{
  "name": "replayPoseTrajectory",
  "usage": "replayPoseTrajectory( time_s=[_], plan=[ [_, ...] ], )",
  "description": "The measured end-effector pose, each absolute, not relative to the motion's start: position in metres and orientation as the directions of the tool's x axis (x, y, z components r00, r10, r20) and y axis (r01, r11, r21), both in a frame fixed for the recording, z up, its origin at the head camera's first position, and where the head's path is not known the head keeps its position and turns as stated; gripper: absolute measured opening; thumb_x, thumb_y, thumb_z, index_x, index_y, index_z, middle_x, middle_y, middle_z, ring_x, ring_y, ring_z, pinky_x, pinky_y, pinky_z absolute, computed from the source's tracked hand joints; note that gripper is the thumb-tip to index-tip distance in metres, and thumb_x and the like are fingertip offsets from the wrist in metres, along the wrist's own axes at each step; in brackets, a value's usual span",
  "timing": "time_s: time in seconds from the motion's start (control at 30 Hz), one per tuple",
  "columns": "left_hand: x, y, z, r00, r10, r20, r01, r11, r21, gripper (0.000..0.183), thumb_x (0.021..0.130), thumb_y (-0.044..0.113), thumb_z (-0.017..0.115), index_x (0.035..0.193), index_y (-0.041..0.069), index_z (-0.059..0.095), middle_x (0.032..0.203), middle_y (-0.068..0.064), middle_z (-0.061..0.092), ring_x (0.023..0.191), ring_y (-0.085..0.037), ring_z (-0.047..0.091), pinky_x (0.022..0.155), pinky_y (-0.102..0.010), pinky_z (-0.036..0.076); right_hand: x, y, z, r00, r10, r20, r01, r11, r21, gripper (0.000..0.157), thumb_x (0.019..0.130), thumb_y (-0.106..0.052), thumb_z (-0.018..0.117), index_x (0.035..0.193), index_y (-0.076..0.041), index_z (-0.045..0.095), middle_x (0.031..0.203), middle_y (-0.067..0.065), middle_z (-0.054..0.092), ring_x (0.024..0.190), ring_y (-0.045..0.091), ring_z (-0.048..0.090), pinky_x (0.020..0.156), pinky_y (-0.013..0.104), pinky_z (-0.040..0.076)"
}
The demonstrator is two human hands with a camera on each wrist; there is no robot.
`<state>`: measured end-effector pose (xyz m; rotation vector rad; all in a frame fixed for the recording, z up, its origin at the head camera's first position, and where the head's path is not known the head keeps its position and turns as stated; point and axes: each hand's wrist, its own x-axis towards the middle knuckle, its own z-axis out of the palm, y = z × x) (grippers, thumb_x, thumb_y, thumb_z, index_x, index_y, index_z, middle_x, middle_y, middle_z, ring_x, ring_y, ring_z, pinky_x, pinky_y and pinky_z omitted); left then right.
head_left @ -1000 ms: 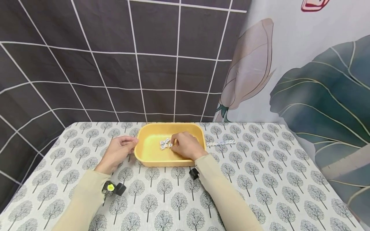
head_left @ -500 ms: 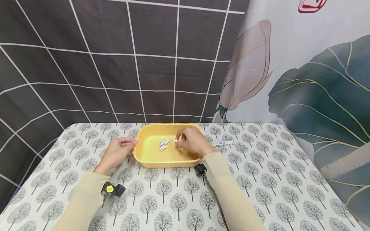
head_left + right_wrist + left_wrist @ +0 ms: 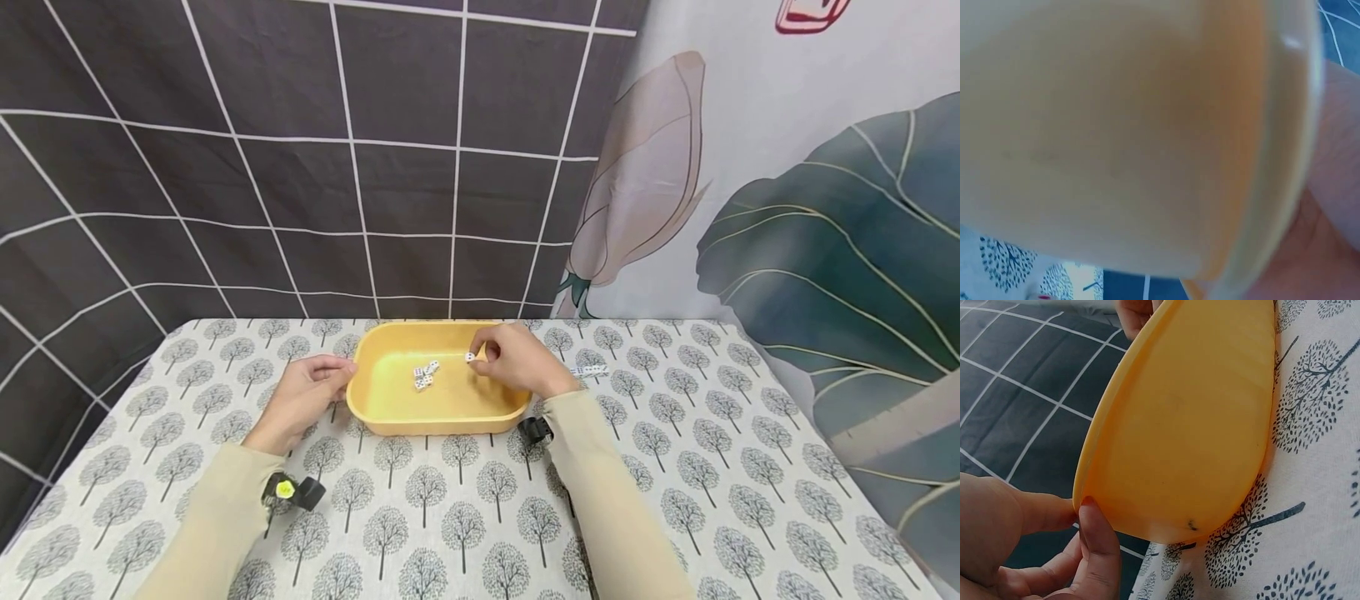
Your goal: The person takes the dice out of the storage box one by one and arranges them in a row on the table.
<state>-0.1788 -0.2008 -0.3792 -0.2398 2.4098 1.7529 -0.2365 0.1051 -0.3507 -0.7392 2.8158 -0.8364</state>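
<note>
We see the left hand [image 3: 306,392] pinch the yellow tub [image 3: 405,406] at its rim, likely steadying it, while the right hand [image 3: 519,360] pinches one white die [image 3: 470,357] (its smallness invites fingertips) over the tub, apart from the clustered dice [image 3: 424,382].

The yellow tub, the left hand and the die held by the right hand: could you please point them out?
Yellow tub [image 3: 450,402]: head view, bare part of its floor.
Left hand [image 3: 303,392]: head view, middle of the hand.
Held die [image 3: 469,357]: head view, its exposed face.

Free room above yellow tub [image 3: 405,404], left of right hand [image 3: 516,358], raised rim [image 3: 431,423] around, dice [image 3: 427,381] mid-floor
</note>
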Motion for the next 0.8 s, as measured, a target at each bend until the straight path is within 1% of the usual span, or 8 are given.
replayPoseTrajectory(
  time_s=[0.23, 0.47, 0.8],
  plan=[
    [-0.179, -0.201, -0.379, -0.976, -0.04, -0.215, -0.216, 0.305, 0.927, 0.039, 0.103, 0.02, 0.061, 0.131, -0.006, 0.056, 0.098, 0.0, 0.071, 0.078, -0.006, 0.065, 0.076, -0.02, 0.06, -0.237, 0.116, -0.346, -0.873, -0.484, 0.062, -0.436, 0.718, -0.542, 0.009, 0.09, -0.015, 0.075, 0.098, -0.011, 0.074, 0.068, -0.001, 0.055, 0.064, 0.011, 0.049, 0.058, 0.022, 0.04],
    [-0.178, -0.201, -0.379, -0.977, -0.031, -0.211, -0.21, 0.302, 0.93, 0.039, 0.103, 0.02, 0.06, 0.131, -0.007, 0.055, 0.099, -0.001, 0.071, 0.079, -0.005, 0.065, 0.075, -0.019, 0.059, -0.238, 0.131, -0.341, -0.899, -0.434, 0.058, -0.384, 0.717, -0.581, 0.009, 0.089, -0.012, 0.073, 0.098, -0.013, 0.074, 0.069, 0.0, 0.054, 0.063, 0.012, 0.049, 0.054, 0.02, 0.038],
    [-0.179, -0.201, -0.379, -0.978, -0.036, -0.205, -0.206, 0.319, 0.925, 0.039, 0.103, 0.02, 0.06, 0.131, -0.007, 0.056, 0.099, -0.001, 0.071, 0.079, -0.005, 0.065, 0.076, -0.019, 0.059, -0.24, 0.153, -0.337, -0.908, -0.405, 0.111, -0.393, 0.729, -0.561, 0.011, 0.087, -0.009, 0.07, 0.096, -0.014, 0.073, 0.071, -0.002, 0.055, 0.064, 0.012, 0.05, 0.057, 0.022, 0.041]
  ],
)
